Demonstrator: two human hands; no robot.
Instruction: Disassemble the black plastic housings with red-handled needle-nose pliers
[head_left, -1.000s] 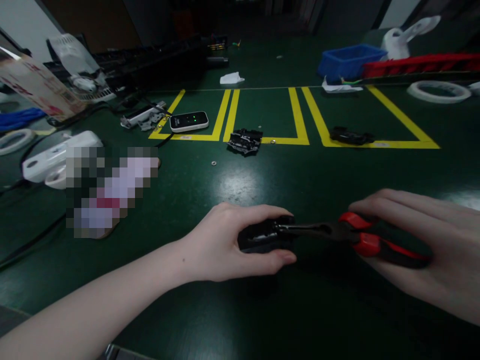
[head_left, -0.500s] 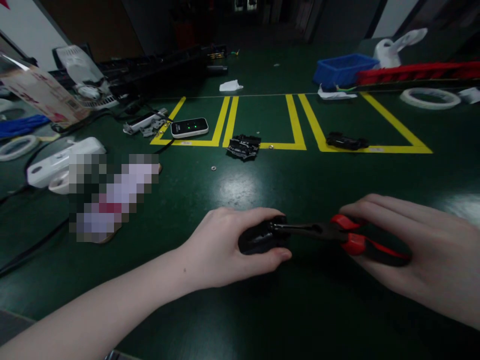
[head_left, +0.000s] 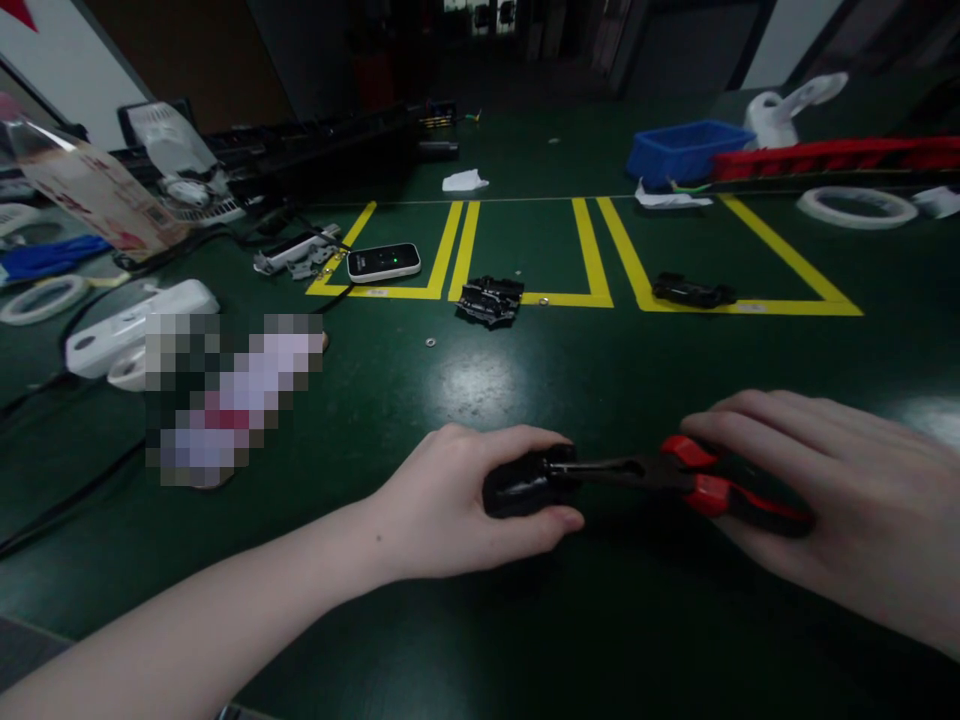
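Note:
In the head view my left hand (head_left: pixel 457 505) grips a rounded, glossy black part (head_left: pixel 519 487) between thumb and fingers, low over the green table. My right hand (head_left: pixel 832 490) is wrapped round the red-and-black handles of long-nose pliers (head_left: pixel 660 470). The pliers' jaws point left, and their tips touch or reach into the right end of the black part. A small shiny piece shows at the tips, too small to name. My left palm covers the part's far left end.
Beyond my hands lie a jagged black piece (head_left: pixel 489 302), a small metal ring (head_left: pixel 430 342) and another black part (head_left: pixel 694 291) on yellow tape. A white device (head_left: pixel 384 262) sits left of them. Further back stand a blue bin (head_left: pixel 686 150) and a tape roll (head_left: pixel 856 207).
The whole view has shifted slightly, so table items appear a little lower. Both hands keep their hold, and the pliers stay at the black part's right end.

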